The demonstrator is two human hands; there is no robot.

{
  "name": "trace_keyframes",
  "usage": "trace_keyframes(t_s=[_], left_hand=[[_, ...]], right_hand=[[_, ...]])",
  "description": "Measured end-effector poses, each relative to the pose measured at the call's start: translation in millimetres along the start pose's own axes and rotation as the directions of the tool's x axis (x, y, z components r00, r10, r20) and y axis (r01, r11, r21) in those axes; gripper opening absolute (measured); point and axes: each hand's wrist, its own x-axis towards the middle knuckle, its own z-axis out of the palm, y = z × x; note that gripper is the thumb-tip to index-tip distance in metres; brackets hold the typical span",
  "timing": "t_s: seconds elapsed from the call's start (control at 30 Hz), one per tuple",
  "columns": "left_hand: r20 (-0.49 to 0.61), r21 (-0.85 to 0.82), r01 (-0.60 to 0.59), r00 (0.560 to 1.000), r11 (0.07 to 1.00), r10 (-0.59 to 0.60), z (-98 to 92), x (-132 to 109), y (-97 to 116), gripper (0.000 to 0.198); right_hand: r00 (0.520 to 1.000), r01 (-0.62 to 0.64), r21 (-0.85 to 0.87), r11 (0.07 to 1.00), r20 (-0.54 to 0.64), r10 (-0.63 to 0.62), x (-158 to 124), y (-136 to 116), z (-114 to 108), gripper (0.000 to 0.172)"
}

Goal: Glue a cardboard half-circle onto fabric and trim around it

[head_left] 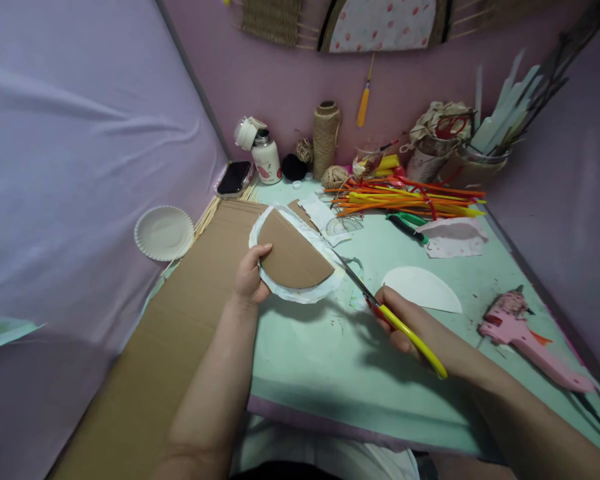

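Note:
A cardboard half circle [295,257] with white fabric around its edge is raised over the table. My left hand [253,273] pinches it at its left side, thumb on top. My right hand [405,320] is closed on scissors [414,339] with yellow and red handles. Their blades point up and left, at the fabric by the piece's right corner; whether they are parted is hard to tell. A white half circle [423,288] lies on the table just beyond my right hand.
A pink glue gun [535,343] lies at the right. Orange and yellow stems [405,199], green-handled pliers [409,225] and a fabric scrap [453,238] lie at the back. Twine [326,140], a bottle [267,160] and a phone [234,179] line the wall. Cardboard [180,327] covers the left side.

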Motion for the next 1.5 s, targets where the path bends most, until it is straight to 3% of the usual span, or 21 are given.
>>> trace_keyframes(t_s=[0.17, 0.53, 0.77, 1.07, 1.27, 1.5], left_hand=[[-0.072, 0.053, 0.031, 0.997, 0.998, -0.028, 4.4, -4.4, 0.8, 0.029], [-0.063, 0.046, 0.019, 0.998, 0.999, -0.016, 4.1, -5.2, 1.6, 0.025], [-0.024, 0.093, 0.01, 1.0, 0.996, -0.008, 1.4, -3.8, 1.0, 0.029], [-0.054, 0.072, -0.023, 0.998, 0.997, 0.027, 3.9, -3.3, 0.8, 0.022], [-0.037, 0.042, -0.028, 0.999, 0.999, 0.029, 4.6, -2.2, 1.6, 0.02], [0.023, -0.025, 0.081, 0.997, 0.996, -0.08, -0.7, -2.9, 4.4, 0.02]], right_hand=[[0.999, -0.034, 0.011, 0.999, 0.021, 0.034, 0.0, 2.2, 0.7, 0.021], [0.999, 0.024, -0.13, 0.991, 0.041, -0.019, 0.7, -0.3, -2.3, 0.033], [0.999, 0.037, -0.121, 0.992, 0.032, -0.033, 0.8, -6.3, -1.5, 0.044], [0.997, 0.011, -0.065, 0.998, -0.075, -0.016, 2.9, 1.9, 0.8, 0.032], [0.997, -0.005, -0.006, 1.0, -0.079, 0.004, 5.8, 12.2, 1.0, 0.033], [0.997, -0.036, -0.008, 0.999, -0.068, 0.036, 4.2, 5.9, 1.5, 0.026]])
